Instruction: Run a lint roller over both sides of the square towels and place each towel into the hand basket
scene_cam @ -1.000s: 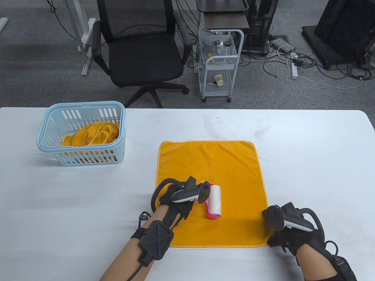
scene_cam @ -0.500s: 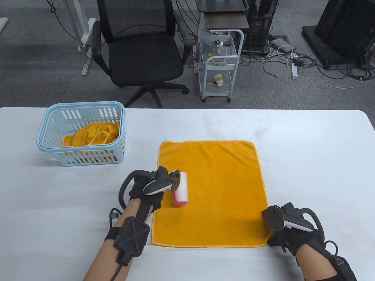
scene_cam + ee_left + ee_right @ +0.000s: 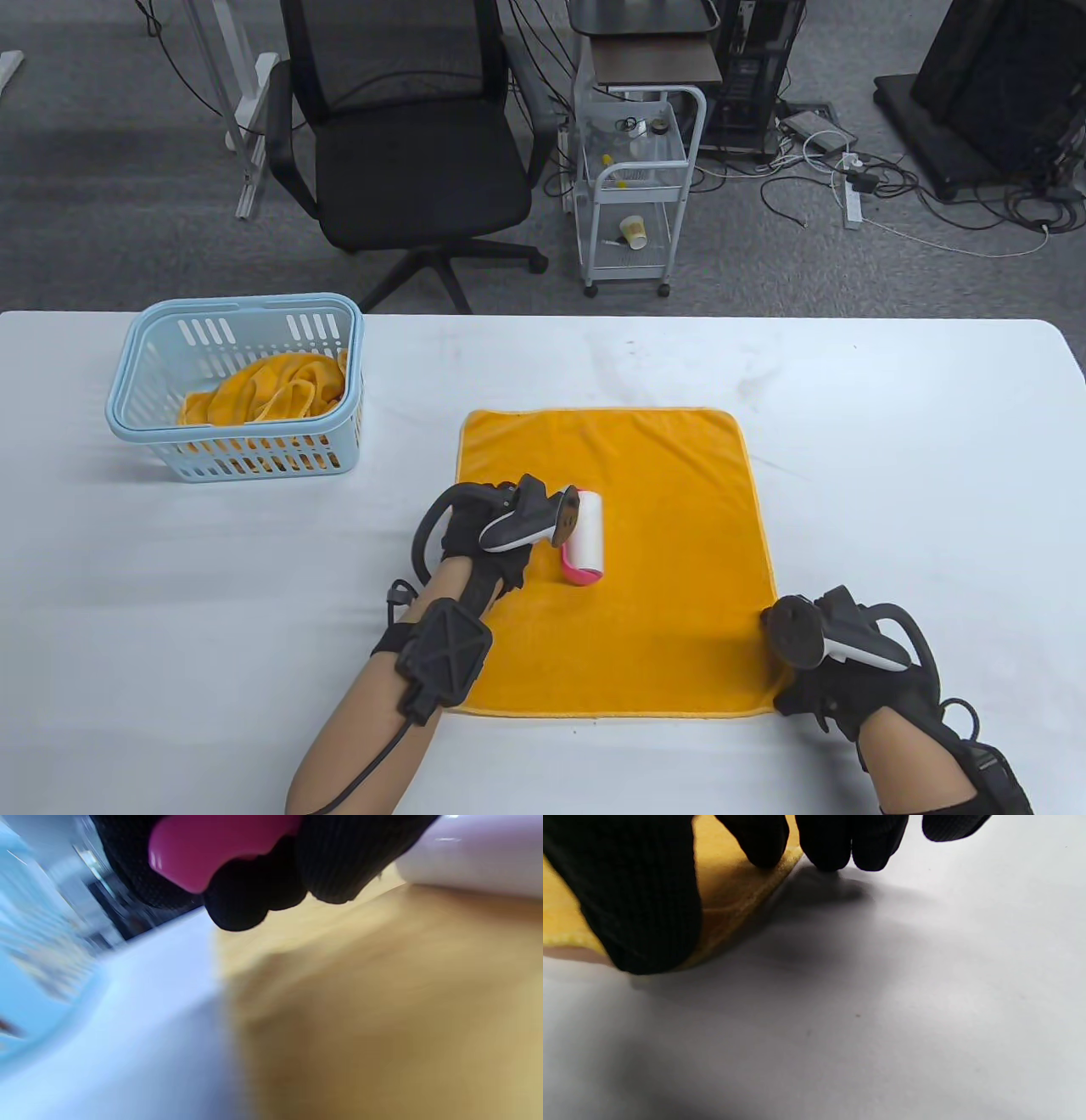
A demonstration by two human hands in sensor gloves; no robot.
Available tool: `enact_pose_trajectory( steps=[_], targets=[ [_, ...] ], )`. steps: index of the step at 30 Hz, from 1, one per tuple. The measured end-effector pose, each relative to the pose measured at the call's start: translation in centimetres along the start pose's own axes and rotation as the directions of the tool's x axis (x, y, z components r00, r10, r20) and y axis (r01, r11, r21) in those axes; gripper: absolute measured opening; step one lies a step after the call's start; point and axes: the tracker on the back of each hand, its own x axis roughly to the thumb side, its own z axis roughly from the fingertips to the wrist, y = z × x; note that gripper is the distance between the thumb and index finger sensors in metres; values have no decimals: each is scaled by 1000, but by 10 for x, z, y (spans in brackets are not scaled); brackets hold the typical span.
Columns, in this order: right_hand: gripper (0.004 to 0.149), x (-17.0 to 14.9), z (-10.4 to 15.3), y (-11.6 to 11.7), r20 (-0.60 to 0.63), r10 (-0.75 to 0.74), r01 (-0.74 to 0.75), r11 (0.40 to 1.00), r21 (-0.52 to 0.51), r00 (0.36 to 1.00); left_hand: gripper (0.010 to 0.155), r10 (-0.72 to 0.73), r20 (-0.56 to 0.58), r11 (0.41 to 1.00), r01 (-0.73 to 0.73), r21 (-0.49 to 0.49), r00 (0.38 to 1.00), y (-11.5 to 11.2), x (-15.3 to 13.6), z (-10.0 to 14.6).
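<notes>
Rightward since half a second ago, the left hand (image 3: 488,543), fingers curled on the lint roller (image 3: 583,539), rolls its near-vertical drum toward the towel (image 3: 662,509) edge that the right hand (image 3: 836,679) pins flat-fingered at lower right.

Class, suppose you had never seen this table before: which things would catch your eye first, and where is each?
The orange towel spread flat mid-table stands out first, with the left hand holding a pink-handled lint roller on it. The right hand presses its near right corner. At far left, a light-blue basket holds another crumpled orange towel.

Black office chair (image 3: 407,144), white wire cart (image 3: 636,187), floor cables (image 3: 899,204).
</notes>
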Motion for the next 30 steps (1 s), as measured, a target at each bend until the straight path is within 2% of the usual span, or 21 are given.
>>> enact_pose_trajectory(
  steps=[5, 7, 9, 11, 12, 14, 16, 18, 22, 26, 30],
  targets=[
    [97, 0, 0, 0, -1, 1, -1, 1000, 0, 1000, 45, -168, -148, 985, 160, -63, 975, -17, -45, 15],
    [97, 0, 0, 0, -1, 1, -1, 1000, -1, 1000, 45, -153, -152, 987, 144, -70, 976, -18, -56, 18],
    [97, 0, 0, 0, 0, 0, 0, 1000, -1, 1000, 45, -45, -129, 996, 33, -87, 991, -16, -59, 19],
    [97, 0, 0, 0, 0, -1, 1, 1000, -1, 1000, 46, 107, -95, 993, -112, -47, 990, -8, -57, 23],
    [97, 0, 0, 0, 0, 0, 0, 1000, -1, 1000, 47, 249, -39, 968, -251, -31, 968, -4, -48, 20],
    [97, 0, 0, 1, 1, -3, 3, 1000, -1, 1000, 48, 409, 67, 912, -405, -58, 910, 5, -25, 13],
    [97, -1, 0, 1, 1, -8, 8, 1000, -1, 1000, 52, 460, 147, 888, -456, -64, 876, 14, 2, 7],
    [97, -1, 0, 1, 0, -11, 11, 1000, -1, 1000, 54, 426, 203, 903, -428, -38, 882, 21, 32, 3],
    [97, -1, 0, 1, -1, -11, 11, 1000, -1, 1000, 53, 371, 205, 927, -376, -17, 906, 21, 51, -5],
    [97, -1, 0, 1, -1, -14, 14, 1000, -2, 1000, 46, 166, 87, 986, -165, -16, 982, 7, 24, -3],
    [97, -1, 0, 1, 0, -12, 12, 1000, -2, 1000, 44, 1, -51, 999, -3, -39, 999, -10, -21, 9]
  ],
)
